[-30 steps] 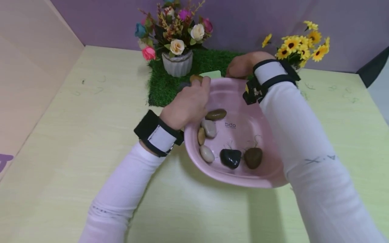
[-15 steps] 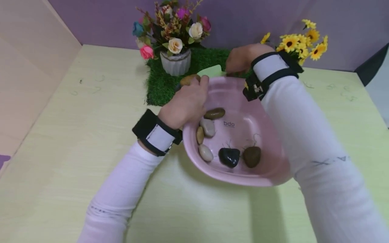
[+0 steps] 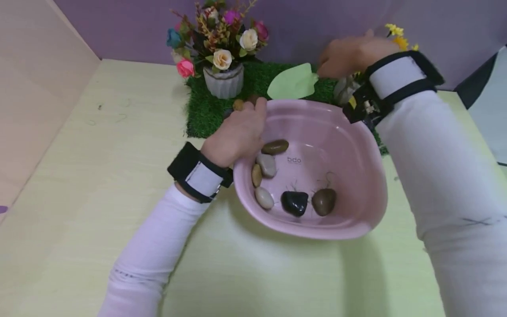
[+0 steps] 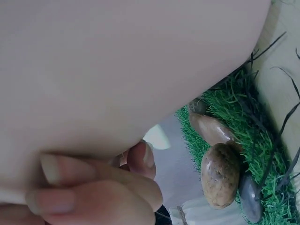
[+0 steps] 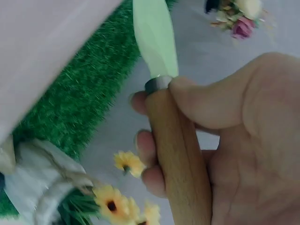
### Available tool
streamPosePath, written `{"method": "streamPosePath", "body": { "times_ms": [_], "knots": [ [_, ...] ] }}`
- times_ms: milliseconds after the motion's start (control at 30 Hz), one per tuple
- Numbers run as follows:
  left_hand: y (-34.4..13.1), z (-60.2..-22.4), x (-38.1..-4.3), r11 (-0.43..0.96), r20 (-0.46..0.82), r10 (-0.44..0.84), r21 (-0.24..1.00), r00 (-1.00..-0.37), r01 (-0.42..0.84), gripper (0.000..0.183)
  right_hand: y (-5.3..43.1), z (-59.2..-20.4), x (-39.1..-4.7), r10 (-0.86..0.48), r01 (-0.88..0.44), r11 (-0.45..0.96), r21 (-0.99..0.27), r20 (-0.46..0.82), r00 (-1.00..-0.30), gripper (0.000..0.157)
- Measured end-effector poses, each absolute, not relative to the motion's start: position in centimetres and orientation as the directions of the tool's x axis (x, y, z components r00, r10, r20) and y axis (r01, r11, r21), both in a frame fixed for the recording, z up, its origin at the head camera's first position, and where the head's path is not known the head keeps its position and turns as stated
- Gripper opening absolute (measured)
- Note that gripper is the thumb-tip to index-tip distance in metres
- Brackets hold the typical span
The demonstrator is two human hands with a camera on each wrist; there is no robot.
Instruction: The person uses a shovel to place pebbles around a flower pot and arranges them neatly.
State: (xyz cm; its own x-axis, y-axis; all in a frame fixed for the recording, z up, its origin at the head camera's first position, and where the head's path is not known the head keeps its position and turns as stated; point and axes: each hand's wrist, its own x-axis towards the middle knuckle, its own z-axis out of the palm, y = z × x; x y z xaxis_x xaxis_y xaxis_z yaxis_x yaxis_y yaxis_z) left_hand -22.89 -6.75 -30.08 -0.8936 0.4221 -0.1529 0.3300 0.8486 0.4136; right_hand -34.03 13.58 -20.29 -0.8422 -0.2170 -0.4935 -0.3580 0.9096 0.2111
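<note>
My left hand (image 3: 239,130) grips the left rim of a pink plastic basin (image 3: 334,141), its fingers bent over the edge in the left wrist view. Inside the basin lie several smooth stones, among them a black stone (image 3: 294,203), a brown stone (image 3: 324,201) and a grey stone (image 3: 266,165), with loose bits of grass. My right hand (image 3: 348,56) is above the basin's far side and holds a small garden trowel (image 3: 293,82). In the right wrist view, fingers and thumb wrap round its wooden handle (image 5: 176,145); the pale green blade points away.
Behind the basin, a green turf mat (image 3: 202,116) bears a pot of mixed flowers (image 3: 223,81) and a pot of yellow flowers (image 3: 346,88), partly behind my right arm. A speckled stone (image 4: 220,176) and others sit on the turf. A purple wall (image 3: 130,26) rises behind.
My right hand has moved up and right with the trowel, bringing more of its green blade into view over the turf. The left hand keeps its grip on the basin.
</note>
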Motion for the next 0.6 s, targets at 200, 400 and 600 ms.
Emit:
{"method": "streamPosePath", "body": {
  "times_ms": [200,400,600],
  "knots": [
    [-6.8,-30.0,-23.0,0.851,-0.154,0.415,0.413,-0.896,0.324,0.055,15.0,-18.8,-33.7,-0.256,-0.346,0.914,0.214,-0.358,-0.898,0.06],
    [-6.9,-30.0,-22.9,0.853,-0.145,0.417,0.404,-0.897,0.331,0.055,16.3,-17.5,-33.3,-0.334,-0.384,0.915,0.125,-0.303,-0.893,0.054],
    [-6.8,-30.1,-23.1,0.853,-0.128,0.423,0.39,-0.897,0.347,0.054,17.0,-16.8,-33.2,-0.387,-0.47,0.87,0.151,-0.384,-0.839,0.047]
  ]
}}
